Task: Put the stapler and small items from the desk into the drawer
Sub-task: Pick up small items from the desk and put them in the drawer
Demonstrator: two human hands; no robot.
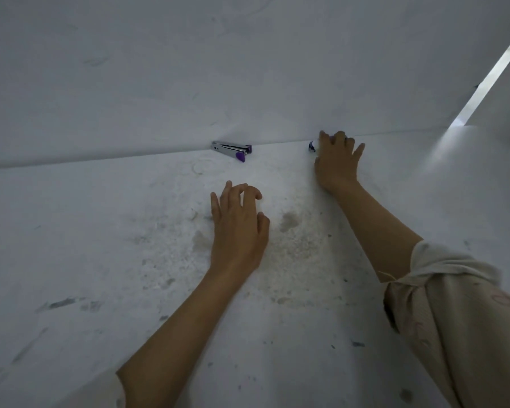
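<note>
A silver stapler (231,150) with purple ends lies on the white desk (100,245) against the back wall. My left hand (237,228) hovers over the desk in front of the stapler, fingers curled and apart, holding nothing. To the right, my right hand (336,163) reaches to the wall and covers a small purple and white item (313,146). Only the item's left end shows past my fingers. No drawer is in view.
The desk top is stained and scuffed, with a worn patch (289,222) between my hands. The white wall (248,69) rises right behind the objects. A bright strip of light (489,81) cuts across the upper right corner.
</note>
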